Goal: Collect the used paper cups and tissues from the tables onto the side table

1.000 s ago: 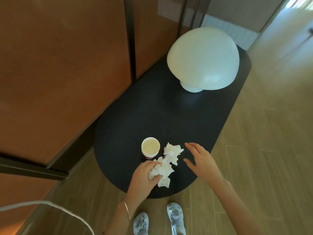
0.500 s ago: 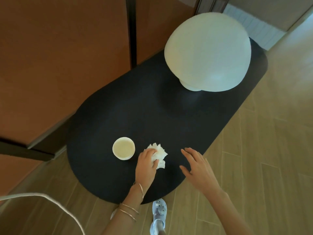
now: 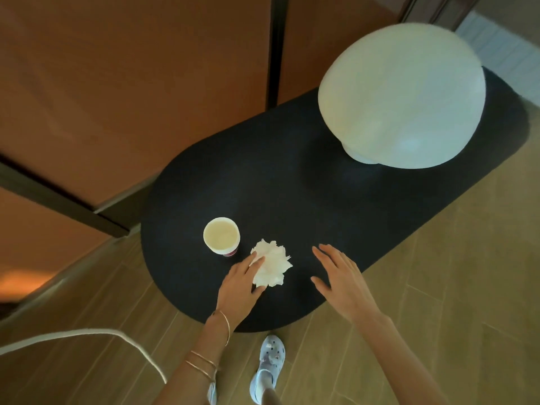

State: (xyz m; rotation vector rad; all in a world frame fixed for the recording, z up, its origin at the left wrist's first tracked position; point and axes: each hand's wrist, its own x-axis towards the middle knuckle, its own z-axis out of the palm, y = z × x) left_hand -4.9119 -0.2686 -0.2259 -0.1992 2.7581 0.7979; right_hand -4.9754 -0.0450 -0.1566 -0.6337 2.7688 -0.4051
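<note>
A crumpled white tissue [image 3: 273, 266] lies on the near end of the dark oval side table [image 3: 292, 194]. My left hand [image 3: 238, 287] holds its left side, with the fingers on top and the thumb at its lower edge. A used paper cup [image 3: 221, 235] stands upright just left of the tissue, a small gap away. My right hand [image 3: 340, 280] hovers to the right of the tissue, fingers spread and holding nothing.
A large white dome lamp [image 3: 401, 95] fills the table's far right end. Orange wall panels [image 3: 131, 83] run along the left. A pale cord [image 3: 87, 336] crosses the wooden floor [image 3: 438, 273] at lower left. My shoes [image 3: 267, 366] stand at the table's near edge.
My left hand gathered the spread-out tissue pieces into one wad and slid it beside the cup. The wad now looks looser. My right hand stayed hovering to the right.
</note>
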